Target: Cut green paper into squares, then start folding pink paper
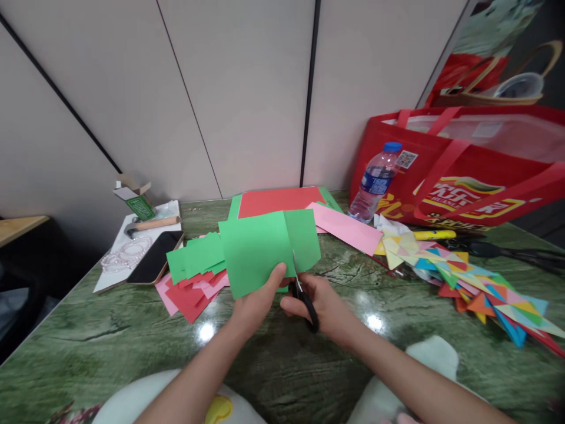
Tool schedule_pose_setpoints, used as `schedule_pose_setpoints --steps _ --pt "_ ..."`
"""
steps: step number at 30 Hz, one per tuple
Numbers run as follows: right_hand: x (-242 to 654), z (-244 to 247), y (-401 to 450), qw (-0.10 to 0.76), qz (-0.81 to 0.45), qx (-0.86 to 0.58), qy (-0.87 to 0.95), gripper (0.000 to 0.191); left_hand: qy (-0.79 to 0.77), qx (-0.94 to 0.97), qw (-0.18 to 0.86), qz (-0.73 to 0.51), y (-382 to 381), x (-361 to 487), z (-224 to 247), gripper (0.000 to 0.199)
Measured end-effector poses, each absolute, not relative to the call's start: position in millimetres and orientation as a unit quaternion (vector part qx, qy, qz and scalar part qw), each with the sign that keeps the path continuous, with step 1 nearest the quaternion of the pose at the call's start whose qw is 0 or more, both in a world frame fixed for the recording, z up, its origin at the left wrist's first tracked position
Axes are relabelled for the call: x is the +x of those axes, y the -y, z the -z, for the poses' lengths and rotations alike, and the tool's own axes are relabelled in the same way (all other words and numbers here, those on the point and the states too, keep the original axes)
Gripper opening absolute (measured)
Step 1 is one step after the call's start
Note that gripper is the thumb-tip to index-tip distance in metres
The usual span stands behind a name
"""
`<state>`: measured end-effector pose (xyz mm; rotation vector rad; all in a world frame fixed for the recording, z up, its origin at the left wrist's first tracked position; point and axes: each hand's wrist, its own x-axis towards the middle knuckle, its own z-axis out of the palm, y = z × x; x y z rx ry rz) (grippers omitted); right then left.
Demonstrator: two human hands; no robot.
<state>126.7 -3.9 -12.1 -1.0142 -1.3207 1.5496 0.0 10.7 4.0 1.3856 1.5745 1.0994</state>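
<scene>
A green paper sheet (253,250) is held up at the centre by my left hand (260,297), whose thumb presses on its lower edge. My right hand (322,303) is closed on black-handled scissors (308,306). Their blades meet the paper's lower edge, and a crease or cut line runs up from there towards the top. Left of the sheet, green paper pieces (198,257) lie over red and pink pieces (189,294). Behind it are a red sheet (278,200) and a pink strip (346,227).
At the left lie a phone (155,257), a hammer (154,224), beads (126,253) and a small green box (140,205). To the right are a water bottle (375,182), a red bag (468,171) and a long row of folded coloured papers (489,288). A wall stands behind.
</scene>
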Motion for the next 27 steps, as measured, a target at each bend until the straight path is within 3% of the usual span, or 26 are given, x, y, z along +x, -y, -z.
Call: schedule_pose_setpoints --steps 27 --pt "126.1 17.6 4.4 0.432 -0.643 -0.417 0.477 0.047 -0.602 0.525 0.408 -0.443 -9.6 3.2 -5.4 0.021"
